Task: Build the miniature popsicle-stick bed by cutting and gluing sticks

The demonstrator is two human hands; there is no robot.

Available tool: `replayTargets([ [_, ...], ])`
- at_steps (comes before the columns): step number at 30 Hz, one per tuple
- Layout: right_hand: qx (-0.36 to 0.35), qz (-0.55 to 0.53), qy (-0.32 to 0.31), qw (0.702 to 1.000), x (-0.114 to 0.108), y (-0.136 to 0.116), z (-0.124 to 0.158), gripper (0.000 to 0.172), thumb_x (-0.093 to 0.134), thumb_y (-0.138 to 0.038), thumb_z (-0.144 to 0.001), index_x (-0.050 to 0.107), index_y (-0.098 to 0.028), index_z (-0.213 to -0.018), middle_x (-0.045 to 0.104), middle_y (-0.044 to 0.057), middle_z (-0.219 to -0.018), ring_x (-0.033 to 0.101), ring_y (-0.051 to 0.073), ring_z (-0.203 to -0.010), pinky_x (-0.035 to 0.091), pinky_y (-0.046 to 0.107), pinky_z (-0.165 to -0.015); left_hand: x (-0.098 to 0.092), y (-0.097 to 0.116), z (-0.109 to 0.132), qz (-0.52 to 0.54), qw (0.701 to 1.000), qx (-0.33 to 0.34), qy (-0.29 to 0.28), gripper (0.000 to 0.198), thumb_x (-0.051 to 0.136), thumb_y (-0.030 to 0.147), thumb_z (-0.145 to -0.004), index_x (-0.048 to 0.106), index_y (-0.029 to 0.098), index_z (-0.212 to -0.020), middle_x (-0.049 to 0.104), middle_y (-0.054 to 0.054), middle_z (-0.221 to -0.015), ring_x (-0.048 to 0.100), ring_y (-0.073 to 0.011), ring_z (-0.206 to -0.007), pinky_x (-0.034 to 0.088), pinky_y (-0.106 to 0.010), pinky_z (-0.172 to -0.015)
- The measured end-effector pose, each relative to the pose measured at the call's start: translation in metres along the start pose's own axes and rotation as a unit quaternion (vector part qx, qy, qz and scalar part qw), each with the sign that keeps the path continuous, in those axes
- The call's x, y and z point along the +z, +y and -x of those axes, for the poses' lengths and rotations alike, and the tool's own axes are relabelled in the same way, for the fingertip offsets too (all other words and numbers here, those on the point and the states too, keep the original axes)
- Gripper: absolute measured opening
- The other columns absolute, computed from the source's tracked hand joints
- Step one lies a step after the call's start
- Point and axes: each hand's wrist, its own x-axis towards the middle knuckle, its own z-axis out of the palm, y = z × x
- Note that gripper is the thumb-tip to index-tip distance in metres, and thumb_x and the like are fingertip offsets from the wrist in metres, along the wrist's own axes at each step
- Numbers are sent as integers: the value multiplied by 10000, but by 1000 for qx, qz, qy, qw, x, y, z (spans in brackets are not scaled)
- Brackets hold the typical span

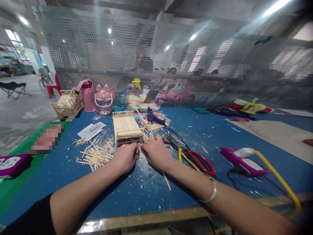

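My left hand is closed, its fingertips pinched just in front of a small bed-like frame of wooden sticks. Close beside it, my right hand is closed too, with its fingertips almost meeting the left ones. Whatever the two hands hold is too small or hidden to name. Left of the hands lies a heap of loose wooden sticks amid crumbs. Behind the right hand, a blue glue gun rests on another piece made of sticks.
Red-handled scissors and yellow-handled pliers lie right of my right hand. A purple power strip with a yellow cable is farther right. White papers, a pink bottle, a pink cup and another stick model stand back left.
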Motion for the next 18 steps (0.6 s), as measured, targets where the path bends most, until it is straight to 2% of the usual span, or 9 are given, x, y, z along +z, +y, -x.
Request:
replayTargets([
  [5,2,-4,-12,1000,1,-2,2,162,494,-121,-793,630,-148,-711,670,76,-752,550,195,-778,209,332,-662,-1,0,0,1,1000,1,0,36,534,170,-763,552,200,-771,662,-31,-732,617,-190,-695,364,-250,-576],
  [12,17,-30,4,999,5,2,-4,169,507,-162,-818,644,-148,-719,674,72,-759,562,195,-783,241,323,-668,-1,0,0,-1,1000,4,8,46,525,168,-764,562,195,-759,664,-42,-725,617,-202,-698,374,-257,-580],
  [15,32,-98,20,994,7,9,-5,160,533,-192,-827,656,-153,-733,670,61,-765,564,177,-773,286,298,-673,-2,1,1,5,1000,13,5,72,523,159,-769,582,192,-794,678,-40,-755,623,-201,-715,394,-258,-599],
  [18,59,-216,69,972,6,16,-2,118,565,-165,-807,658,-160,-734,658,40,-767,559,143,-744,346,257,-682,-5,1,5,18,999,38,-6,104,516,162,-794,609,195,-827,691,-30,-804,625,-181,-750,421,-250,-647],
])
